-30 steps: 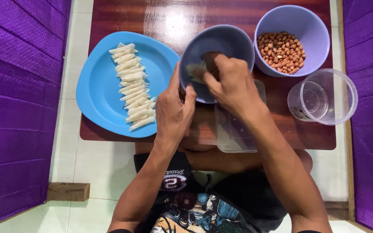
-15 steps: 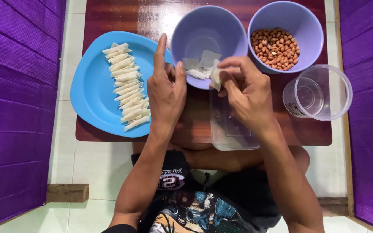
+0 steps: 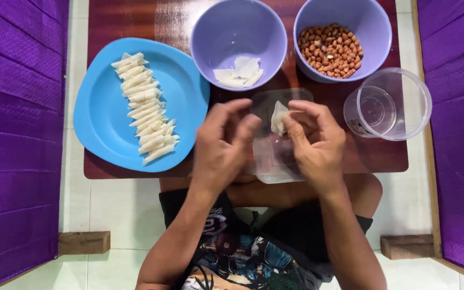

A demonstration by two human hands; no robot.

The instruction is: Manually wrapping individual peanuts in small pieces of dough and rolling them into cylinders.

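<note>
A small pale wrapper piece (image 3: 279,117) is pinched between the thumb and fingertips of the right hand (image 3: 313,145), held just above a clear plastic sheet (image 3: 275,161) that lies on the dark wooden table (image 3: 135,21). The wrapper sits at the upper left of the right hand, between the two hands, and is raised off the sheet rather than lying flat. The left hand (image 3: 224,147) is seen blurred, with its fingers loosely spread and curled toward the wrapper but not touching it; nothing is gripped in it. Beyond the hands, a lilac bowl (image 3: 210,37) with a few more pale wrapper sheets (image 3: 238,72) is placed, and beside it to the right a second lilac bowl (image 3: 379,37) filled with peanuts (image 3: 331,49). A blue plate (image 3: 103,118) carrying a row of rolled white sticks (image 3: 145,110) is set at the left, and a clear plastic cup (image 3: 388,104) is set at the right edge of the table.
</note>
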